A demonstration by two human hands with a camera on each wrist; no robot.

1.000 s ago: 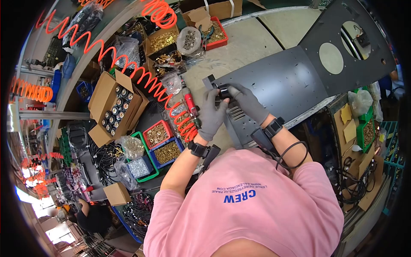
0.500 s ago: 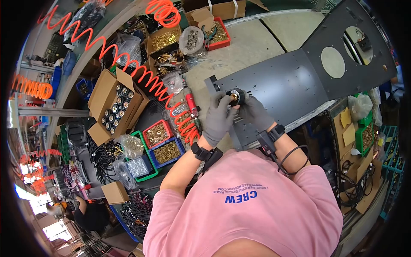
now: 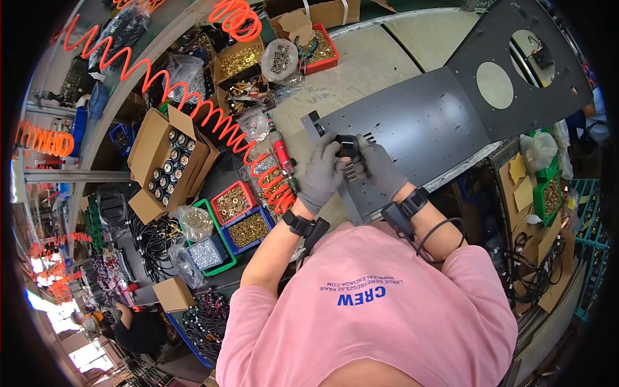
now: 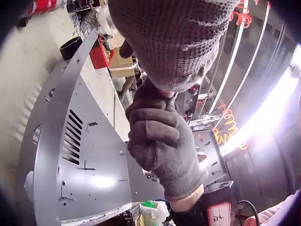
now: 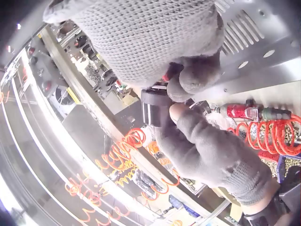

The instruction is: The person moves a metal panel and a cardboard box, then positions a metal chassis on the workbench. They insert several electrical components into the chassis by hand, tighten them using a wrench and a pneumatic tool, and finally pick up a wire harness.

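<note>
Both gloved hands meet over the near-left end of a dark grey metal panel (image 3: 419, 122). The left hand (image 3: 320, 177) grips a short black cylindrical part (image 3: 347, 144), its fingers curled round it. From the other side the right hand (image 3: 382, 169) pinches at the same part. In the right wrist view the black part (image 5: 156, 107) shows a ribbed cap and shiny side, between the left hand (image 5: 211, 150) and the right hand (image 5: 146, 42). The left wrist view shows the right hand (image 4: 162, 141) with curled fingers; the part is hidden there.
A red pneumatic tool (image 3: 281, 152) with an orange coiled hose lies left of the hands. Further left stand a red bin (image 3: 233, 201), a blue bin (image 3: 247, 230) and a carton of black cylinders (image 3: 143, 148). Another red bin (image 3: 332, 60) sits behind.
The black part, whose brass-coloured inner face was turned up half a second ago, now shows its dark side. Both hands have stayed around it, with their fingers shifted.
</note>
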